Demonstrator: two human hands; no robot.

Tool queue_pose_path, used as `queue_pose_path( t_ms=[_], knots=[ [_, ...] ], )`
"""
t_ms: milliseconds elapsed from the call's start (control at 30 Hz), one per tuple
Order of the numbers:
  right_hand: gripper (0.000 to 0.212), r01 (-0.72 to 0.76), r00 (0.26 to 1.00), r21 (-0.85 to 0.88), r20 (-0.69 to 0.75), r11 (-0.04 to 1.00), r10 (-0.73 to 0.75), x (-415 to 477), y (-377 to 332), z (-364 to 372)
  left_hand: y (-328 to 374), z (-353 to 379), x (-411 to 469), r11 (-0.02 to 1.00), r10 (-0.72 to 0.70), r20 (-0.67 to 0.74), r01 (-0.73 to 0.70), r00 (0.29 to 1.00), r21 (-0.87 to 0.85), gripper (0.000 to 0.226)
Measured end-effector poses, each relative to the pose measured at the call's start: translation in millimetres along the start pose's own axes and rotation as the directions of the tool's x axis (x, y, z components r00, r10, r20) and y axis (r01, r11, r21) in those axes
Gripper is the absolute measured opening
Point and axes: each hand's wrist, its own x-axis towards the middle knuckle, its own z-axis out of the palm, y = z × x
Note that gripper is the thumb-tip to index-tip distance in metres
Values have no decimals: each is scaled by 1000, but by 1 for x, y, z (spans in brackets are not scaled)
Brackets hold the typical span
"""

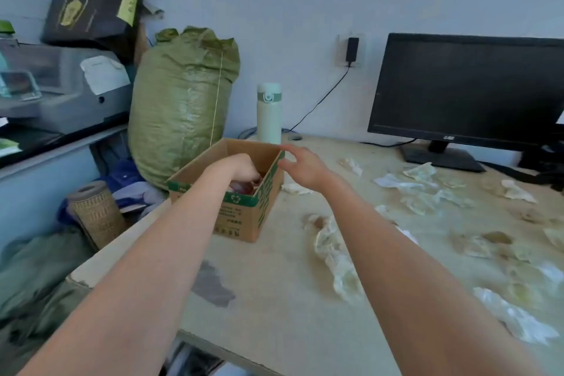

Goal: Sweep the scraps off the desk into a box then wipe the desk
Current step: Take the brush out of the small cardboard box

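Clearly early: pale crumpled scraps (pixel 341 268) litter the light wooden tabletop (pixel 274 299) beside the open brown cardboard box (pixel 241 217); wiping seems unstarted. The left hand (pixel 244 168) reaches inside it, grip hidden; the right hand (pixel 302 166), spread and empty, hovers at its rim.

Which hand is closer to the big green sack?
Left. The left hand is inside the box, which stands next to the green sack. The right hand is at the box's right rim, on the side away from the sack.
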Motion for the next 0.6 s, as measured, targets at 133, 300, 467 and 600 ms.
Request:
queue_pose_path(
  t_ms=[133,300,467,600],
  knots=[
    [52,-20,998,-65,54,998,24,-7,-1,8,-3,-1,-8,924,-132,22,115,991,365,46],
    [50,-50,998,-79,45,996,53,-9,5,1,6,-4,-16,942,-171,97,133,981,309,47],
    [51,-105,994,-81,36,991,108,-14,17,-18,5,-28,-7,981,-190,-61,192,980,33,38],
    [50,-144,989,-77,20,987,146,-20,25,-30,10,-44,-20,951,-54,-374,162,926,262,10]
  ],
)
